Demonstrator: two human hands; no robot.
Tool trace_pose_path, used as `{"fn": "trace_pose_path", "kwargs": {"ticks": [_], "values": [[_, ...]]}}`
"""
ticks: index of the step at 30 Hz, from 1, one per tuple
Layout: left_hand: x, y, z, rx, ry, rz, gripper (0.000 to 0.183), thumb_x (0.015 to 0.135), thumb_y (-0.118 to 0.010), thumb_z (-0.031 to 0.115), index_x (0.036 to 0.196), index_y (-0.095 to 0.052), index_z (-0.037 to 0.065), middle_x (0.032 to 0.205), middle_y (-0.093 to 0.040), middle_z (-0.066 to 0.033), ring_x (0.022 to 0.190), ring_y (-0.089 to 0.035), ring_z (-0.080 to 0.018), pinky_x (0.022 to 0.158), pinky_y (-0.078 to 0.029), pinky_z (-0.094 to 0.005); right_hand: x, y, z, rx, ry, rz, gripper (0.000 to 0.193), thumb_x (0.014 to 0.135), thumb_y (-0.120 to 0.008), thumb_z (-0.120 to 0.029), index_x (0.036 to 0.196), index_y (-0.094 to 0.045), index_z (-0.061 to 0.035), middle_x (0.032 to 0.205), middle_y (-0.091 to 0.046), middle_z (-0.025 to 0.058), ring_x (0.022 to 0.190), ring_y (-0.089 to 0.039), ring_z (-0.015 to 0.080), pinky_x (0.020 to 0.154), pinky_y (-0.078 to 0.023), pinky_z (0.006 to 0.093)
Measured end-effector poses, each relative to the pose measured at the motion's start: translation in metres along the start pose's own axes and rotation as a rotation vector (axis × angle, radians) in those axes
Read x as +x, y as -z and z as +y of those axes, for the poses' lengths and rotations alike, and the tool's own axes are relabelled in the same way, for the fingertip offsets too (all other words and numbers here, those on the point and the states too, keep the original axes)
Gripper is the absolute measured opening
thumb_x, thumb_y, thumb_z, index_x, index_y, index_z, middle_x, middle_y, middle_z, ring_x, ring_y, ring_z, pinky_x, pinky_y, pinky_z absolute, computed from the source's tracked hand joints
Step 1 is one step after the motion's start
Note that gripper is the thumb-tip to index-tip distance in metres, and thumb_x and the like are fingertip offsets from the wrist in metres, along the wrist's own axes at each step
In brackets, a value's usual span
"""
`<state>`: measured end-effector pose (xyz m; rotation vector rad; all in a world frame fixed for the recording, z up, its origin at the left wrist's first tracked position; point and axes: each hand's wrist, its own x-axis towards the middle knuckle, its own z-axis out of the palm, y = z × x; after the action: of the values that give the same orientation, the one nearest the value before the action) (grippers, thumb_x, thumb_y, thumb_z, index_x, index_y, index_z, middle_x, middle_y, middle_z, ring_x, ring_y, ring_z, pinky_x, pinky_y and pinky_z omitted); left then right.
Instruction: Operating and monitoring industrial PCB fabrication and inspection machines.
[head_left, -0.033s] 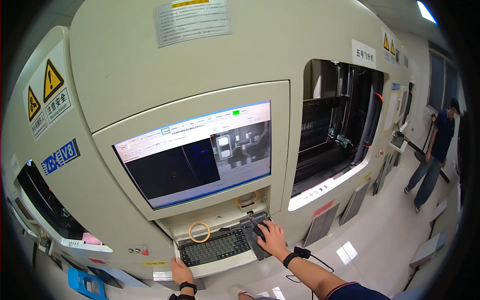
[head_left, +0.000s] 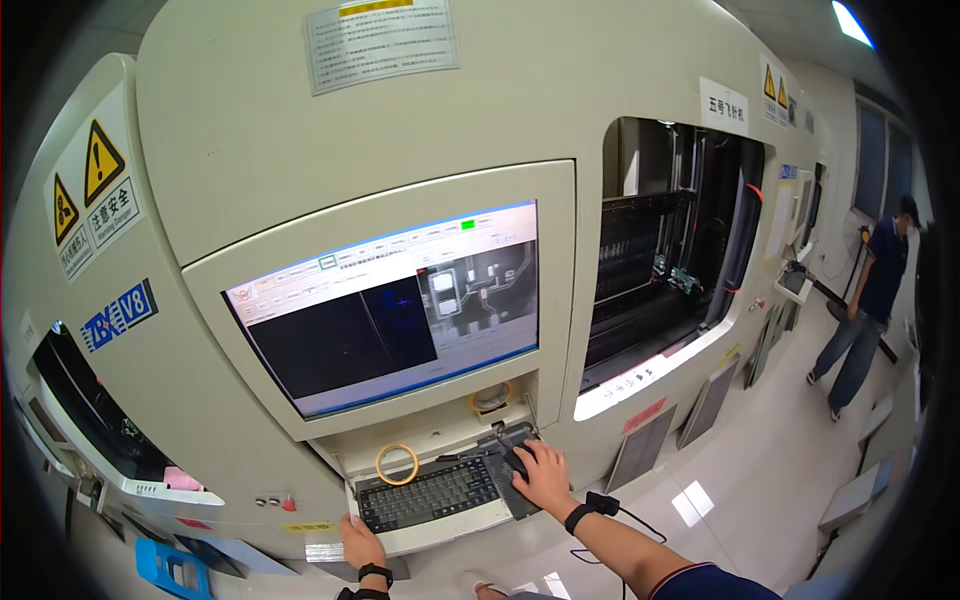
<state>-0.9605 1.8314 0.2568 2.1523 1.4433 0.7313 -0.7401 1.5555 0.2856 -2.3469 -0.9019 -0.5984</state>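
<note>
A pull-out keyboard tray (head_left: pixel 450 529) juts from the front of a large beige machine. My left hand (head_left: pixel 361 544) is closed on its left front corner, thumb on top and the other fingers mostly hidden. My right hand (head_left: pixel 545 480) rests over a black computer mouse (head_left: pixel 518 459) on a dark mouse pad (head_left: pixel 497 474), fingers curved around it. Between my hands lies a black keyboard (head_left: pixel 430 497). A yellowish tape ring (head_left: pixel 397 482) stands at its back edge. Above the tray, the built-in screen (head_left: pixel 350 345) shows a dark panel beside a grey close-up picture.
To the right, a machine opening (head_left: pixel 640 330) holds dark rails and a green circuit board (head_left: pixel 684 282). Another tape roll (head_left: pixel 490 408) sits in the recess under the screen. Flat panels (head_left: pixel 643 449) lean below. A blue stool (head_left: pixel 165 562) stands lower left; a person (head_left: pixel 870 290) stands far right.
</note>
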Motion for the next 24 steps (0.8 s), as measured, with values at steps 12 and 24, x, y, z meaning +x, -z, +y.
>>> {"fn": "trace_pose_path", "kwargs": {"ticks": [12,24], "values": [[-0.001,0.001,-0.001,-0.019,-0.036,0.005,0.039,0.098,-0.034,0.034,0.117,-0.052,0.006,0.113,-0.059,-0.0156,0.097,-0.058,-0.0378,0.080,-0.046,-0.0458,0.003,-0.012,-0.032,0.133,0.209,-0.026,0.026,0.073,-0.059,-0.005,0.099,-0.058,-0.0086,0.124,-0.050,0.0103,0.126,-0.039,0.0291,0.108,-0.023,0.0487],[-0.001,0.000,-0.001,-0.014,-0.053,0.031,0.040,0.098,-0.034,0.034,0.118,-0.051,0.004,0.114,-0.058,-0.0175,0.099,-0.056,-0.0391,0.081,-0.045,-0.0463,-0.001,-0.013,-0.036,0.088,0.277,-0.192,0.016,0.074,-0.059,-0.017,0.088,-0.063,-0.0098,0.126,-0.048,0.0119,0.128,-0.035,0.0288,0.110,-0.017,0.0508]]}}
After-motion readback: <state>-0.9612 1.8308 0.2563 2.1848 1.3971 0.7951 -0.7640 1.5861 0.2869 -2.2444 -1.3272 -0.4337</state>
